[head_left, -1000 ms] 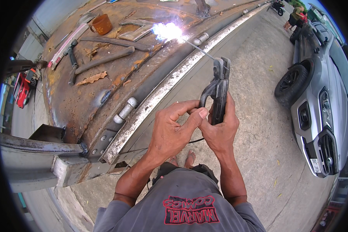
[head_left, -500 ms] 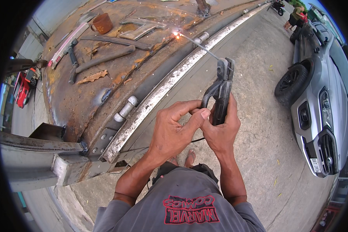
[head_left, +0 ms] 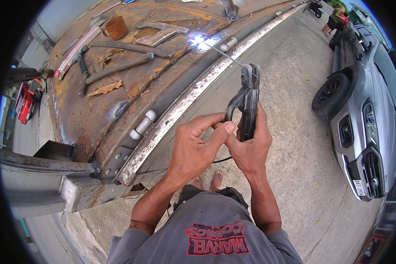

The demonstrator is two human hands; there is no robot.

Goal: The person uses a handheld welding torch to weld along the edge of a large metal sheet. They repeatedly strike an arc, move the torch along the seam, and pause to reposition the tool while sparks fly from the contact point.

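My right hand [head_left: 251,152] is wrapped round the body of a black welding electrode holder [head_left: 250,105]. My left hand [head_left: 191,147] grips the holder's curved lever, thumb tip beside the right hand. A thin electrode [head_left: 229,57] runs from the jaws up and left to a blue-white glow [head_left: 199,42] on the rusty steel plate [head_left: 75,123], near its edge. Just left of the glow lie a cut metal piece [head_left: 163,34] and a flat bar [head_left: 132,48]. A long pale rail [head_left: 171,119] and a cylindrical hinge [head_left: 141,125] follow the edge.
An orange-brown mug [head_left: 116,27], a dark-handled tool [head_left: 82,66] and a pipe [head_left: 119,69] lie on the plate. A silver vehicle [head_left: 365,132] stands right on concrete [head_left: 286,185]. Two people [head_left: 336,20] stand beyond it; a red vehicle [head_left: 25,103] is at left.
The large bright flash from a second ago shrank to orange sparks, then became a smaller blue-white glow. The holder and my hands shifted slightly left over the last half second.
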